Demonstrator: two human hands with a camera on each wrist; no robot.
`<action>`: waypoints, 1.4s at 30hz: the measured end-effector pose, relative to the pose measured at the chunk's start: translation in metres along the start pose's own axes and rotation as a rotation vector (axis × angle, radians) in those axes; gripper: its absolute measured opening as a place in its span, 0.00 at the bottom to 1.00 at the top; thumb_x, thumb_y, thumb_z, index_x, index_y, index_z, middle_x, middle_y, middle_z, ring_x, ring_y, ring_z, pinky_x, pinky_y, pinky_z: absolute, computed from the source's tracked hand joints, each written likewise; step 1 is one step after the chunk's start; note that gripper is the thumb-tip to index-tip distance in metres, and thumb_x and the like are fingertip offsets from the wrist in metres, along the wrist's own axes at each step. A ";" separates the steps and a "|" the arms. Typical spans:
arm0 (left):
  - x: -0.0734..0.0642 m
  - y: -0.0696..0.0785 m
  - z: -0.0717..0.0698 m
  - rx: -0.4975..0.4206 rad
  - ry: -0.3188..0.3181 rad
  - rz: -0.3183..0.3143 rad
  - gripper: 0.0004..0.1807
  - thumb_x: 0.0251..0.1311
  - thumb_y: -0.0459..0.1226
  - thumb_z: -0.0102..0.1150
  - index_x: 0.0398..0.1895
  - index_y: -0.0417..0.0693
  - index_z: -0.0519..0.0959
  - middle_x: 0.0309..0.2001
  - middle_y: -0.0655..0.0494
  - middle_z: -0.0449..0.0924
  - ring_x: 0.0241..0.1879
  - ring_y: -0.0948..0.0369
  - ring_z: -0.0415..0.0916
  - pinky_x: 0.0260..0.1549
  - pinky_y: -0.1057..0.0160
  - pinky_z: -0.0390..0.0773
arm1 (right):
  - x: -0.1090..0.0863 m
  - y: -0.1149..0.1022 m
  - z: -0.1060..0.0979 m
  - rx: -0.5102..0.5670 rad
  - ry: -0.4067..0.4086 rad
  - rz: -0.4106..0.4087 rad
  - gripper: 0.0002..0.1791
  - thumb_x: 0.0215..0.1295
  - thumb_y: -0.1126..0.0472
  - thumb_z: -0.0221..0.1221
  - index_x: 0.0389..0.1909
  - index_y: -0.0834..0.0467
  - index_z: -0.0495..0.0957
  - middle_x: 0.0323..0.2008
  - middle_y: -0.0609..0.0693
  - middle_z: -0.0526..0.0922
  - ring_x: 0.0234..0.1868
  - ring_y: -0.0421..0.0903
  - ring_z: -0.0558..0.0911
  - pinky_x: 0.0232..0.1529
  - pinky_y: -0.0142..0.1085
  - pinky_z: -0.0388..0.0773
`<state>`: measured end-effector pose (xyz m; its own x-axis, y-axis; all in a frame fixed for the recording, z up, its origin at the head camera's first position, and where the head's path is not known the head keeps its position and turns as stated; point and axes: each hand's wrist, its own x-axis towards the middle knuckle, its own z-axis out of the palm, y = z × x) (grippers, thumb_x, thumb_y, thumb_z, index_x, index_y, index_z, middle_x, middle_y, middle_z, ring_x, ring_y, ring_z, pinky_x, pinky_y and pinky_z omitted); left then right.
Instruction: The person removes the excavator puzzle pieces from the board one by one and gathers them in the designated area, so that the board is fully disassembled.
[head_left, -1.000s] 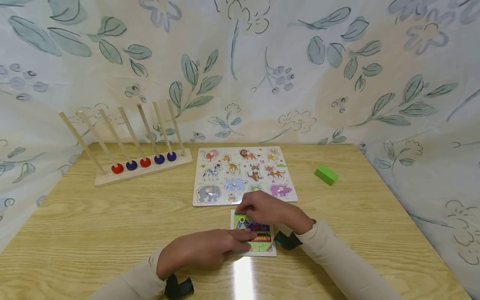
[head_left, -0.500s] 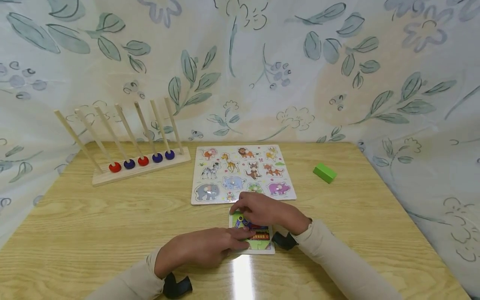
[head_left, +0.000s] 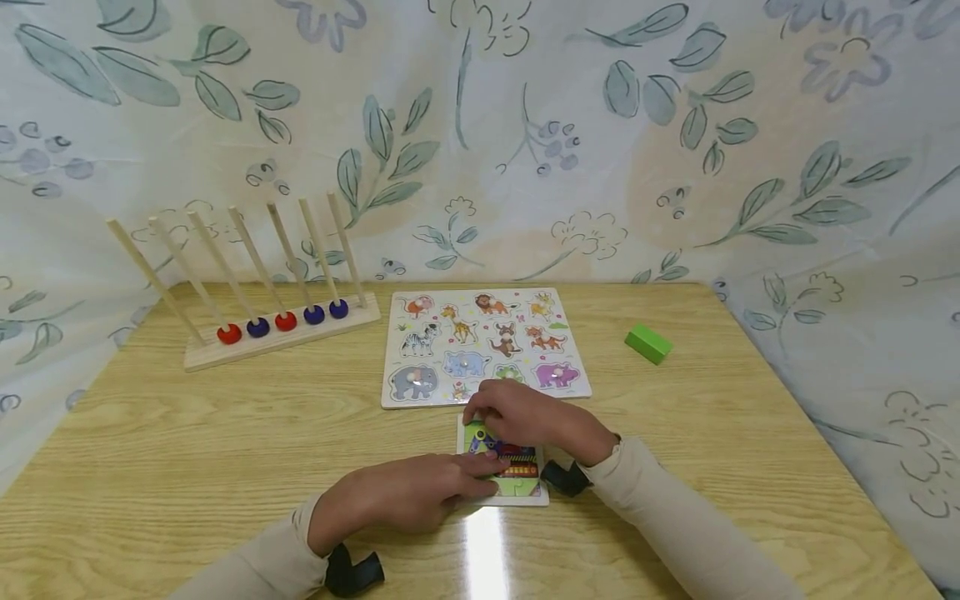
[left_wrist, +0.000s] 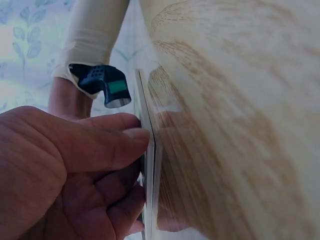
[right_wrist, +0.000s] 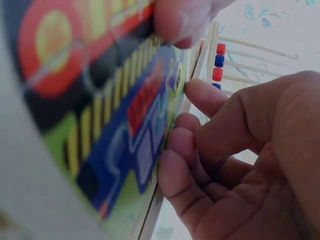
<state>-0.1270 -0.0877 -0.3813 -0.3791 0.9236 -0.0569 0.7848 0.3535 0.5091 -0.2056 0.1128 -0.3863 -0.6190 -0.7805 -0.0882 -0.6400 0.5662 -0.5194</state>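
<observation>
A small jigsaw puzzle in a white frame lies on the table; its picture has blue, red, yellow and green parts. My left hand reaches in from the left, its extended fingers resting on the puzzle's middle. In the left wrist view the left thumb is at the frame's edge. Across the far part of the puzzle lies my right hand, fingers bent. The right wrist view shows its fingertips against the picture pieces close to the frame's edge. Both hands hide part of the picture.
Just beyond the puzzle lies a white animal peg board. A wooden peg stand with red and blue beads stands at the back left. On the right is a green block. A floral cloth hangs behind the table.
The right hand shifts slightly over the puzzle's far edge, its fingers staying bent there. The left hand keeps its place on the puzzle. The whole view drifts a little.
</observation>
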 end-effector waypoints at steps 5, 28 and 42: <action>0.004 -0.002 0.001 -0.016 -0.011 0.014 0.20 0.72 0.30 0.48 0.64 0.47 0.75 0.71 0.51 0.62 0.70 0.59 0.57 0.64 0.64 0.62 | -0.001 0.002 0.001 0.035 0.006 0.001 0.16 0.67 0.72 0.47 0.37 0.52 0.81 0.31 0.42 0.74 0.30 0.40 0.71 0.35 0.33 0.72; 0.001 -0.006 0.002 -0.014 -0.004 0.027 0.20 0.71 0.30 0.48 0.65 0.46 0.74 0.71 0.51 0.62 0.70 0.59 0.57 0.64 0.64 0.62 | -0.003 -0.003 0.001 0.129 0.051 0.007 0.08 0.66 0.70 0.53 0.39 0.56 0.79 0.31 0.42 0.76 0.30 0.39 0.73 0.33 0.32 0.74; 0.001 -0.004 0.001 -0.002 -0.015 0.010 0.20 0.72 0.31 0.48 0.64 0.46 0.75 0.71 0.51 0.62 0.70 0.59 0.56 0.64 0.64 0.62 | -0.012 0.009 -0.003 0.307 0.066 -0.016 0.05 0.68 0.68 0.58 0.40 0.57 0.80 0.35 0.44 0.80 0.34 0.38 0.76 0.37 0.32 0.77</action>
<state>-0.1300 -0.0877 -0.3842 -0.3639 0.9292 -0.0645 0.7873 0.3438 0.5118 -0.2055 0.1279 -0.3879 -0.6446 -0.7640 -0.0278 -0.4888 0.4398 -0.7535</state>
